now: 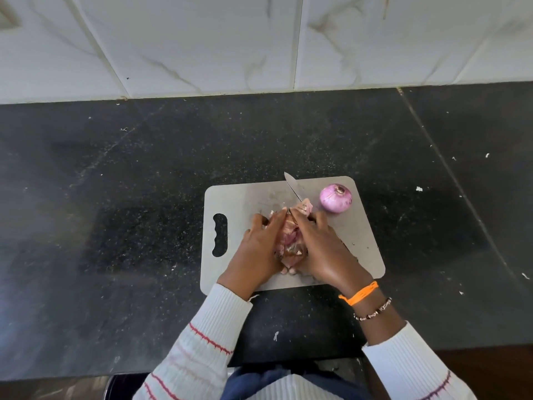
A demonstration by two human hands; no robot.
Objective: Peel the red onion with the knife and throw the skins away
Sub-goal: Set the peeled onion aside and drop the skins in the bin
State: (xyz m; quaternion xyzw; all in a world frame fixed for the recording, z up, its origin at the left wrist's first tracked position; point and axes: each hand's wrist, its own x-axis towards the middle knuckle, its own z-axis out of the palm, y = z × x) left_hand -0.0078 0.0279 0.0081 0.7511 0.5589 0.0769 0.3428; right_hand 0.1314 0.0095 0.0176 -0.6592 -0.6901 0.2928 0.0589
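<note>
One peeled red onion (336, 201), smooth, glossy, pale purple and round, at 1 o'clock on the cutting board (245, 203), near its far right corner, apart from both hands. One cutting board: flat, grey, matte, rounded corners, with a wavy handle slot (219, 235) at its 9 o'clock edge. Lying on a black speckled stone tabletop (129, 197), polished and faintly reflective.

Two hands together at board centre, cupped around one heap of onion skins (290, 239), papery, crumpled, pinkish-brown. Left hand (259, 249) with fingers curled along the heap's 9 o'clock side, pressing it inward. Right hand (323, 246) with fingers curled over the heap's 3 o'clock side; a knife (292, 189) emerging from between the fingertips, one thin, pointed steel blade aimed toward 11 o'clock, its tip just past the board's far edge. Knife handle hidden; cannot tell for sure which hand grips it, though apparently the right.

Two ribbed white sleeves with thin red stripes. On the right wrist, one orange thread band (359, 293) and one beaded bracelet (373, 310).

Wide bare tabletop at 9 o'clock and 3 o'clock of the board, also toward 12 o'clock up to the white marble-veined wall tiles (202, 44). Several small white scraps scattered on the tabletop. Near tabletop edge at 6 o'clock, close to the body.
</note>
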